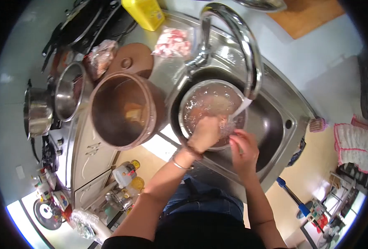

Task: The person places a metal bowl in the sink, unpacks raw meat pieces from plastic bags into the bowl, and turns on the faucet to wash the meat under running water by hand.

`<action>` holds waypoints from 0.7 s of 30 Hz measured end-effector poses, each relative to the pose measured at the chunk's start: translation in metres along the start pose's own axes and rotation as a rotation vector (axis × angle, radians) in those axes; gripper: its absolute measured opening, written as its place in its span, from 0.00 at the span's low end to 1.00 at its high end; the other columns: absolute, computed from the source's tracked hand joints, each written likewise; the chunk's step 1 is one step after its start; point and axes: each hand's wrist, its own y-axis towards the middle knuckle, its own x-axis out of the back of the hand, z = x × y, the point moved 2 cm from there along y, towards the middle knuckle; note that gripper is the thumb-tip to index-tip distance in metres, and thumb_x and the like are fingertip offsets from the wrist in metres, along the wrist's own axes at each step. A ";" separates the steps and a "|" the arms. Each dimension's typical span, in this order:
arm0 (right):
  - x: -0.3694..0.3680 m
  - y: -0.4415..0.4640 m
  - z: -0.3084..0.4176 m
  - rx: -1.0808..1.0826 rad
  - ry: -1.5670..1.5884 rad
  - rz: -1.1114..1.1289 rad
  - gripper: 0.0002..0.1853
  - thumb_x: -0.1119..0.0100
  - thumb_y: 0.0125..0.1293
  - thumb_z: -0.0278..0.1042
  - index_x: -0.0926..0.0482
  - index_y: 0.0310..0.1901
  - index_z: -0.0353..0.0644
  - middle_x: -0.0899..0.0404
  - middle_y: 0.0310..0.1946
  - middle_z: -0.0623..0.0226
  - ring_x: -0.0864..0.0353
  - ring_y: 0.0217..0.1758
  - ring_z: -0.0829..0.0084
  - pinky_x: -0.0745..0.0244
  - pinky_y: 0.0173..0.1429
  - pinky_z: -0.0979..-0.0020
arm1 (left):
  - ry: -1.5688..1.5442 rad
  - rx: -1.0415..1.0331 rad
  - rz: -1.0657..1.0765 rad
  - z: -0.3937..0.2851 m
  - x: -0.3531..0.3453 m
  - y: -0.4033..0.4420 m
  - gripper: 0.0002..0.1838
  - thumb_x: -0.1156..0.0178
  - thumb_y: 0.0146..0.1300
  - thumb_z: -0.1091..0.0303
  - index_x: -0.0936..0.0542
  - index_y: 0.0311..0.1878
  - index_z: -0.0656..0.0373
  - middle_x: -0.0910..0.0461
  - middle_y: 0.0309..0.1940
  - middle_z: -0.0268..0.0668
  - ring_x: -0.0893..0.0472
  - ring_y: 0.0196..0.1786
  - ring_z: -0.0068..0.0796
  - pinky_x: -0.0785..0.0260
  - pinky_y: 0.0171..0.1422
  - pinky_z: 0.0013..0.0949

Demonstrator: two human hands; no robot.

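A round metal basin (184, 126) stands in the sink (271, 124), full of bubbling water. Something pale and pinkish lies under the surface, too blurred to name. My left hand (207, 133) reaches into the basin, its fingers hidden in the water. At the basin's right rim is my right hand (245, 152), its fingers loosely bent and apart, with nothing visible in them. From the curved chrome faucet (252, 54), a stream of water (241, 107) runs into the basin close to both hands.
Left of the sink stands a brown clay pot (99, 112) with a yellowish piece inside, its lid (140, 58) behind it. A bag of pink meat chunks (173, 42) and a yellow container (144, 14) are behind the sink. Metal pots (39, 112) stand far left.
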 end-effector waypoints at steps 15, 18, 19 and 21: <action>-0.119 0.019 -0.113 -0.313 -0.192 0.377 0.08 0.45 0.54 0.28 0.23 0.36 0.39 0.24 0.37 0.55 0.26 0.43 0.54 0.32 0.48 0.58 | 0.443 0.499 -0.224 -0.020 0.216 -0.033 0.21 0.46 0.57 0.76 0.30 0.56 0.63 0.28 0.43 0.46 0.24 0.43 0.40 0.32 0.48 0.36; -0.139 0.028 -0.105 -0.025 -0.337 0.454 0.12 0.44 0.53 0.30 0.24 0.40 0.40 0.26 0.42 0.55 0.28 0.48 0.54 0.34 0.52 0.57 | 0.471 0.656 -0.227 0.001 0.216 -0.035 0.27 0.41 0.54 0.75 0.33 0.60 0.61 0.30 0.46 0.46 0.26 0.47 0.40 0.33 0.51 0.36; -0.148 0.028 -0.103 -0.108 -0.297 0.531 0.23 0.42 0.54 0.33 0.30 0.53 0.42 0.29 0.49 0.55 0.32 0.55 0.54 0.36 0.58 0.58 | 0.320 0.682 -0.254 0.001 0.215 -0.036 0.33 0.38 0.50 0.75 0.36 0.62 0.60 0.32 0.50 0.47 0.28 0.51 0.43 0.36 0.55 0.37; -0.161 0.025 -0.099 -0.194 -0.272 0.643 0.27 0.42 0.54 0.33 0.35 0.58 0.45 0.31 0.53 0.54 0.34 0.58 0.55 0.38 0.60 0.59 | 0.381 0.621 -0.292 -0.005 0.214 -0.037 0.35 0.37 0.49 0.75 0.37 0.62 0.60 0.33 0.51 0.47 0.29 0.52 0.43 0.36 0.56 0.37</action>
